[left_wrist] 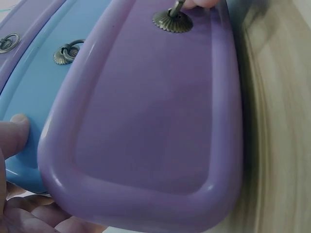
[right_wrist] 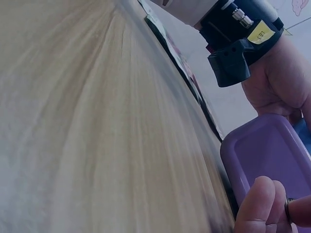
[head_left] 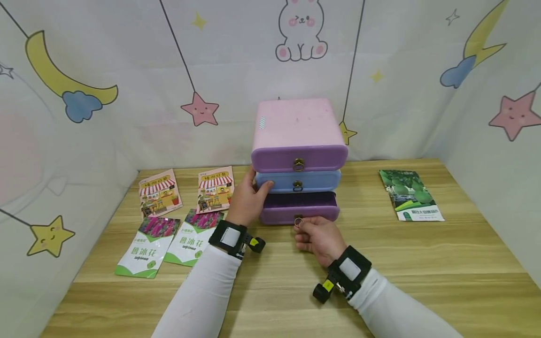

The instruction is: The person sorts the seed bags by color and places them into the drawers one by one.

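Note:
A small three-drawer cabinet (head_left: 300, 122) with a pink top stands at the back of the table. Its bottom purple drawer (head_left: 274, 216) is pulled partly out, showing a dark inside; the blue middle drawer (head_left: 276, 182) and the purple top drawer (head_left: 270, 162) are closed. With thumb and fingers my right hand (head_left: 320, 238) pinches the brass ring pull (head_left: 298, 222) of the bottom drawer. My left hand (head_left: 246, 201) holds the cabinet's left side, the thumb (left_wrist: 14, 133) on the blue drawer's front and the other fingers around its edge, partly hidden.
Two pink shop-picture packets (head_left: 160, 193) and two white-and-green flower packets (head_left: 145, 249) lie on the left of the wooden table (head_left: 270, 300). A green packet (head_left: 410, 195) lies on the right. A patterned white curtain (head_left: 236, 70) hangs close behind the cabinet.

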The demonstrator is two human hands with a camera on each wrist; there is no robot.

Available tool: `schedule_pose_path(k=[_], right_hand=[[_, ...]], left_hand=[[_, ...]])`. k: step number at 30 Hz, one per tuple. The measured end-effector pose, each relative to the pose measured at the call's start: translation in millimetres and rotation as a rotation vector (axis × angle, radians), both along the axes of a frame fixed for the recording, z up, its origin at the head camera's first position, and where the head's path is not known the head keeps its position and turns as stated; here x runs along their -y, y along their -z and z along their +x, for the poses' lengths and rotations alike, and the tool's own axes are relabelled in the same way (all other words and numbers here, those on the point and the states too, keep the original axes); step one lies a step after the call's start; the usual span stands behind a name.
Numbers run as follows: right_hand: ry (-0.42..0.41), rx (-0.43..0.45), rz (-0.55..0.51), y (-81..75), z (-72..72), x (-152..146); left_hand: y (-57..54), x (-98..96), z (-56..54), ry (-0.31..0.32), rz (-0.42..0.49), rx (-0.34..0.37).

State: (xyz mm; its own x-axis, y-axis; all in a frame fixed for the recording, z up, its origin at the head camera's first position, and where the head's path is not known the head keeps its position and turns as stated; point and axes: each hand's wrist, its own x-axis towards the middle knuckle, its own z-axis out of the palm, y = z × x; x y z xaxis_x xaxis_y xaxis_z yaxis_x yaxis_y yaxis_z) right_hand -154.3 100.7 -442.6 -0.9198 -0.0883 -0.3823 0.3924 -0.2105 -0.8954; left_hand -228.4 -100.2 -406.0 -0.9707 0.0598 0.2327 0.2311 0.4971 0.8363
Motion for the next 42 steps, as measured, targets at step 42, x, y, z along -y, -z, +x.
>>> schedule_pose_path(k=[42], right_hand=[[-0.003, 0.007, 0.024, 1.5, 20.3, -2]], left_hand=[[-2.1, 2.7, -1.7, 0.031, 0.052, 0.033]])
